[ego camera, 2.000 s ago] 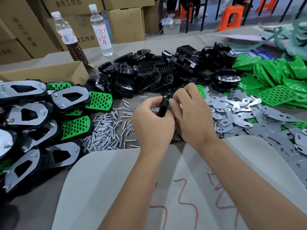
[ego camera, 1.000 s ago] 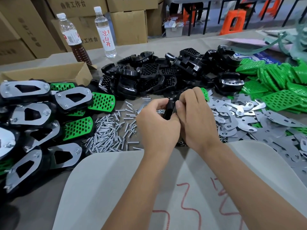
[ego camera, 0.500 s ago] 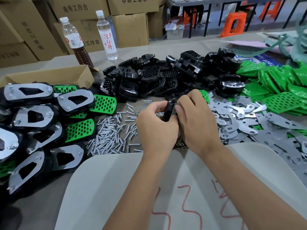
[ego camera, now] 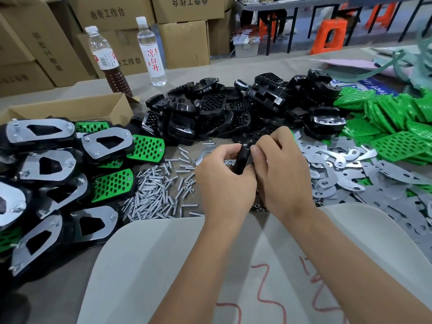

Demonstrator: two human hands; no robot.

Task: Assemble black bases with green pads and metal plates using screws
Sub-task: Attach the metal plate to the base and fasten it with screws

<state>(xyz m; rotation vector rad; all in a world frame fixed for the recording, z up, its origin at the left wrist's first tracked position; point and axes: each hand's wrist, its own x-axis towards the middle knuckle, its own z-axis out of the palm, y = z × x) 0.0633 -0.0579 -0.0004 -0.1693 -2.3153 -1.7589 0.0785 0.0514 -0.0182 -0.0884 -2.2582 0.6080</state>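
Two hands are gripping one black base (ego camera: pixel 243 157) edge-up between them.

Both the left hand (ego camera: pixel 224 181) and right hand (ego camera: pixel 280 174) are curling fingers round the base, its long axis running up and away from the grip, thin edge facing the camera. Screws (ego camera: pixel 159 195) are lying just left of the grip, nearer the left hand; plates (ego camera: pixel 346 181) are lying right, nearer the right hand. Whether a pad is already seated cannot be told.
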